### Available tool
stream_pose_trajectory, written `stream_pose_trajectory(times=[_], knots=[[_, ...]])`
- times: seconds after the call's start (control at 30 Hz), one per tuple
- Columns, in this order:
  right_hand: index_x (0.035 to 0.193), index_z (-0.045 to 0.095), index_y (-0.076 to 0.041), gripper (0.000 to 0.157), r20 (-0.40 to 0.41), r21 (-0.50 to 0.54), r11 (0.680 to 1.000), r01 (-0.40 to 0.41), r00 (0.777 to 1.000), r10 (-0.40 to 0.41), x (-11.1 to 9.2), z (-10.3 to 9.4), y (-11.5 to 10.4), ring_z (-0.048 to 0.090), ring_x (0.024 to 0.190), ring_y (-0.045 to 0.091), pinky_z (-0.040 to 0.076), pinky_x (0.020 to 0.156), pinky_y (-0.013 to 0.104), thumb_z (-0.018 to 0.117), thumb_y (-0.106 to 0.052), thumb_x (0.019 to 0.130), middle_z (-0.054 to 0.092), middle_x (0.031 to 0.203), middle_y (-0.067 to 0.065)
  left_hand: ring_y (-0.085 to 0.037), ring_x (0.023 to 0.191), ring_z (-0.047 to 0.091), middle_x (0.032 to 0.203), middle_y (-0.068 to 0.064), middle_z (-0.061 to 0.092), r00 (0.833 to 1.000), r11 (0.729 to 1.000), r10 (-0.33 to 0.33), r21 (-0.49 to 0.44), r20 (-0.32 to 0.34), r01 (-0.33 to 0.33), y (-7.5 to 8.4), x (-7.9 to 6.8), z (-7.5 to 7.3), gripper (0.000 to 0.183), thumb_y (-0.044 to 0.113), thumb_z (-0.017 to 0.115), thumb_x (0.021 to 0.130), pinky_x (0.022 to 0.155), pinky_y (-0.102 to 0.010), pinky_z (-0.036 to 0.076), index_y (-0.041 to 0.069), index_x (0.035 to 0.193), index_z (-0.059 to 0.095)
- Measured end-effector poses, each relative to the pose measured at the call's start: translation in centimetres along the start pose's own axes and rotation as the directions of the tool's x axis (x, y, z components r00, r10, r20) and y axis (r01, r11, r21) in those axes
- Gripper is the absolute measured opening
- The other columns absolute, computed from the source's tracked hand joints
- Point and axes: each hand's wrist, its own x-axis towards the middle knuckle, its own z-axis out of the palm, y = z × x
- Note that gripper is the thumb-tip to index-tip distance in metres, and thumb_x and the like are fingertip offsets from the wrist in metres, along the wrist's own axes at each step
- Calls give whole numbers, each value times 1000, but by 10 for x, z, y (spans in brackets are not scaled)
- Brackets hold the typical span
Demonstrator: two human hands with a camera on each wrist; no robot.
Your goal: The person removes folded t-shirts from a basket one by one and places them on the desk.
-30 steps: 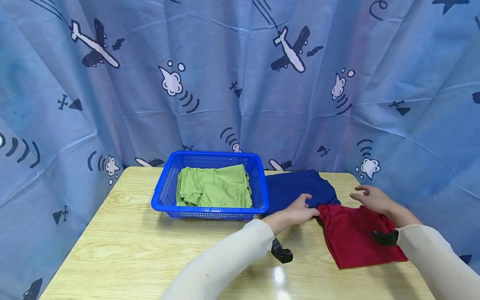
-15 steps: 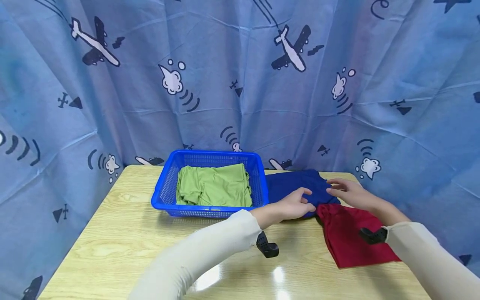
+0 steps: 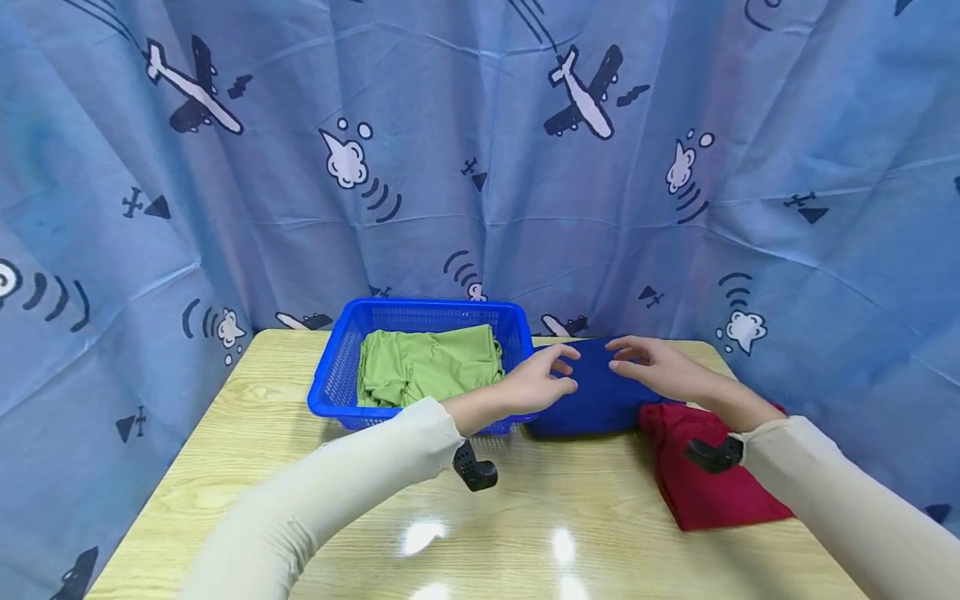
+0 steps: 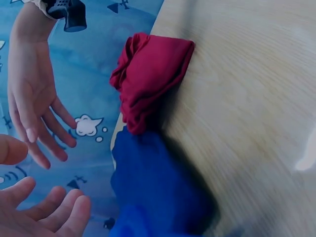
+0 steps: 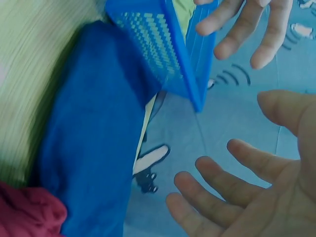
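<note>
My left hand [image 3: 536, 382] hovers at the right side of the blue basket [image 3: 420, 412], fingers loosely bent and holding nothing. Facing it, my right hand [image 3: 663, 368] is above the folded navy-blue cloth [image 3: 592, 404], its fingers also relaxed. Both palms show bare in the wrist views, the left hand [image 4: 47, 210] and right hand [image 5: 247, 187] raised off the cloths. A folded green cloth [image 3: 431, 358] lies inside the basket. The dark red folded cloth [image 3: 720, 492] lies nearer the front right, partly hidden under my right forearm.
The basket stands at the back of a light wooden table [image 3: 247, 467], with the blue cloth right beside it. A blue curtain [image 3: 420, 167] printed with airplanes hangs behind the table and along its sides.
Both hands have moved left, away from the red cloth and over towards the blue cloth and basket. The cloths and the basket look the same as before.
</note>
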Motion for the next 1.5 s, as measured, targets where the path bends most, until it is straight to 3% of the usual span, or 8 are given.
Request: stream_pose_trajectory(times=[0.5,0.9,1.17,1.23,1.3,1.37,1.47,1.5], knots=[[144,40,-4,52,57,121,986,113,991,-121,20,24,-50,46,133,44,42,105,58,49,-30,101,46,145,25,-30,126,54,138,-16,51,998,999,-53,-11,-42,53,-38,-36,-67,44,17,53,95,94,-39,49,15,138,44],[148,35,-14,53,139,335,942,11,988,-61,62,59,-74,39,141,37,39,110,54,48,-35,101,37,154,17,-34,130,49,141,-18,47,975,973,-215,73,-61,219,-80,-60,-105,49,22,52,96,101,-48,45,15,143,39],[149,32,-20,52,234,409,910,-73,972,-27,93,77,-85,33,144,34,35,114,54,45,-35,102,35,155,12,-41,141,35,152,-27,31,963,951,-270,162,19,263,-103,-65,-130,54,26,49,99,110,-53,38,11,148,31],[149,31,-21,52,253,417,903,-105,967,-5,99,81,-86,32,145,33,33,115,54,46,-35,102,34,156,12,-41,142,33,154,-27,29,954,941,-297,181,37,286,-105,-65,-139,55,28,47,99,111,-52,37,10,149,29],[150,31,-21,52,266,419,900,-123,964,8,104,87,-87,30,146,33,31,116,54,45,-36,102,32,156,11,-37,117,54,153,-27,31,942,929,-334,187,46,320,-108,-64,-148,57,29,46,100,101,-48,44,8,149,27],[149,31,-21,53,271,417,898,-142,962,26,109,92,-87,27,148,33,29,117,55,45,-37,101,29,158,11,-28,93,55,154,-23,30,922,906,-385,208,44,368,-112,-64,-156,58,31,46,100,87,-44,47,9,150,26],[149,31,-22,54,281,379,911,-160,958,52,117,101,-86,22,149,33,26,118,56,45,-41,101,22,161,9,-27,89,50,156,-20,25,885,871,-463,209,51,444,-120,-65,-164,61,33,46,100,82,-45,45,10,151,23],[150,31,-22,55,285,368,914,-169,957,62,119,103,-86,21,150,33,24,119,56,45,-42,100,20,162,8,-32,106,51,158,-20,21,874,860,-483,217,57,462,-123,-67,-166,62,34,45,99,90,-48,46,9,152,22]])
